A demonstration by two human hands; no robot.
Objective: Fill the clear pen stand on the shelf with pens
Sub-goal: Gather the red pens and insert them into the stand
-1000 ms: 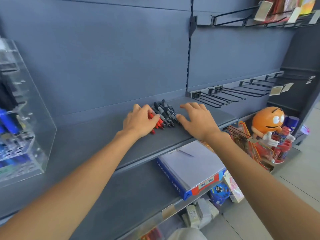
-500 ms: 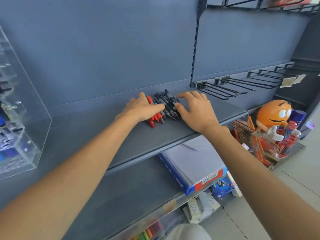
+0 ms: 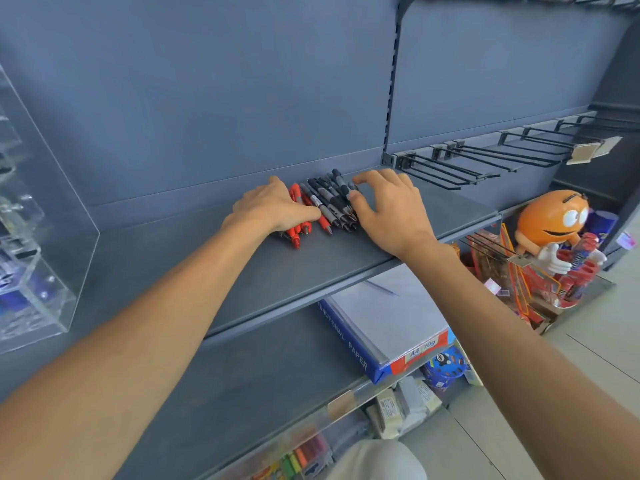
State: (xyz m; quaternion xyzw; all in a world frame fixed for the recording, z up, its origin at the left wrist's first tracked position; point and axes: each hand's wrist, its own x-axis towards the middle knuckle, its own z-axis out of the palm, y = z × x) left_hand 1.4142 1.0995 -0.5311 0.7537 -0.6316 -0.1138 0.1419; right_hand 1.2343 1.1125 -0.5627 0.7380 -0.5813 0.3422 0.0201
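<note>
Pens (image 3: 323,204) heaped on shelf (image 3: 311,268) between both hands, long axes front-to-back. Left hand (image 3: 273,209) covers the red ones, grip hidden; right hand (image 3: 389,207) arched loosely against the black ones, nothing pinched. Clear pen stand (image 3: 38,244) well apart leftward, so left hand nearer.

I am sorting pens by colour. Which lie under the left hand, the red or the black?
The red pens: their tips stick out from under the left hand. The black and grey pens lie beside them, by the right hand.
</note>
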